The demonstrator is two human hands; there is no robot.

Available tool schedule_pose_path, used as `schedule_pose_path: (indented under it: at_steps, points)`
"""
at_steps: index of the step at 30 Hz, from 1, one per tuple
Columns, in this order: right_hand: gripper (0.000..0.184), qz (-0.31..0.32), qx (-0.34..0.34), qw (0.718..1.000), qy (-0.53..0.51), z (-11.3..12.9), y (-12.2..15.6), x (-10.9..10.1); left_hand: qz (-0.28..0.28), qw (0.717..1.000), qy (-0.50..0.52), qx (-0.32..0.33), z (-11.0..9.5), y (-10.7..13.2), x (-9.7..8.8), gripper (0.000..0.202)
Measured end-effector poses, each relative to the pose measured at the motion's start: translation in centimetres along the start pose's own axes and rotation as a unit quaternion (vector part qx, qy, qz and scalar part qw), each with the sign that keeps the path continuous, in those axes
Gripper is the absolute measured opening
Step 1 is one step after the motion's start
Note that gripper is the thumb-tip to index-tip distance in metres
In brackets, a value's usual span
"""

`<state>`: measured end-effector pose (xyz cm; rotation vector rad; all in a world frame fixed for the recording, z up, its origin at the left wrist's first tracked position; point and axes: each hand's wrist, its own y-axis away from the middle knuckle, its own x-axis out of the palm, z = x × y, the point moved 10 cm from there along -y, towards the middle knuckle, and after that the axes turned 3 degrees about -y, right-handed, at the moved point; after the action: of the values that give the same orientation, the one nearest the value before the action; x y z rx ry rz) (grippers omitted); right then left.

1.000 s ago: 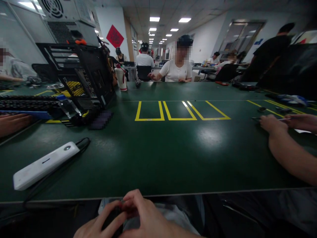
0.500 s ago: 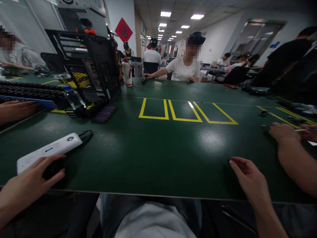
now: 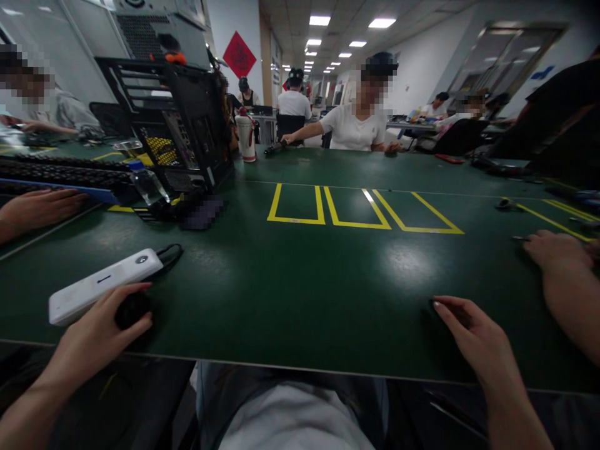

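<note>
My left hand point(image 3: 105, 325) curves its thumb and fingers around a small black rounded object point(image 3: 132, 310), low over the green table near its front edge. Right behind that hand lies a white oblong device point(image 3: 105, 284) with a round button and a dark cord loop point(image 3: 172, 256) at its far end. On the other side, my right hand point(image 3: 471, 331) rests at the table with thumb and forefinger pinched together. A tiny dark spot shows at those fingertips, too small to name.
Yellow tape outlines point(image 3: 296, 220) mark the green table point(image 3: 290, 281). A black computer case point(image 3: 187, 125), a water bottle point(image 3: 147, 184) and a white cup point(image 3: 246, 139) stand at the back left. Another person's hand point(image 3: 555, 250) works at right; a keyboard point(image 3: 56, 175) lies left.
My left hand has shifted right with the black rounded object, which now shows more clearly. The view has turned slightly left. My right hand keeps its pinch.
</note>
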<state>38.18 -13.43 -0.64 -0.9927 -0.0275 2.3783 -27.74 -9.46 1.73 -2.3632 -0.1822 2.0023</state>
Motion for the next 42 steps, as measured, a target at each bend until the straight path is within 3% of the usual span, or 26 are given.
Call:
schedule_pose_path:
  at_steps: [3, 5, 8, 12, 15, 19, 22, 26, 37, 42]
  points:
    - [0.033, 0.041, -0.011, 0.999, -0.013, 1.8, -0.2, 1.7, 0.008, 1.0, 0.011, 0.018, -6.2, -2.2, 0.2, 0.045]
    - [0.031, 0.085, -0.034, 0.995, -0.033, 4.3, -0.1, 3.5, 0.003, 0.999, 0.028, 0.044, -10.5, -4.2, 0.7, 0.045]
    - [0.028, 0.203, -0.085, 0.974, -0.056, 9.4, 0.5, 7.6, 0.007, 0.99, 0.07, 0.122, -16.9, -7.5, 2.0, 0.045]
    - [0.023, 0.348, -0.132, 0.922, -0.106, 15.9, 0.4, 13.9, 0.028, 0.972, 0.109, 0.206, -24.2, -11.6, 3.9, 0.056]
    - [0.025, 0.348, -0.143, 0.913, -0.16, 19.2, -2.6, 18.0, 0.026, 0.964, 0.121, 0.236, -28.6, -14.4, 5.0, 0.066]
    - [0.025, 0.298, -0.092, 0.913, -0.263, 20.9, -7.8, 22.7, 0.023, 0.958, 0.126, 0.257, -32.8, -17.4, 6.4, 0.065]
    - [0.024, 0.296, -0.044, 0.897, -0.326, 21.0, -9.9, 25.1, 0.013, 0.956, 0.13, 0.263, -34.2, -18.7, 7.0, 0.059]
    - [0.027, 0.32, 0.01, 0.867, -0.381, 20.5, -10.3, 26.2, -0.015, 0.954, 0.137, 0.267, -34.4, -19.1, 7.0, 0.057]
    - [0.026, 0.304, -0.119, 0.852, -0.41, 20.9, -6.0, 22.5, -0.055, 0.908, 0.173, 0.379, -34.4, -13.0, 4.4, 0.061]
    - [0.024, 0.295, -0.151, 0.846, -0.418, 21.0, -5.0, 21.9, -0.063, 0.898, 0.188, 0.394, -34.3, -12.3, 4.4, 0.065]
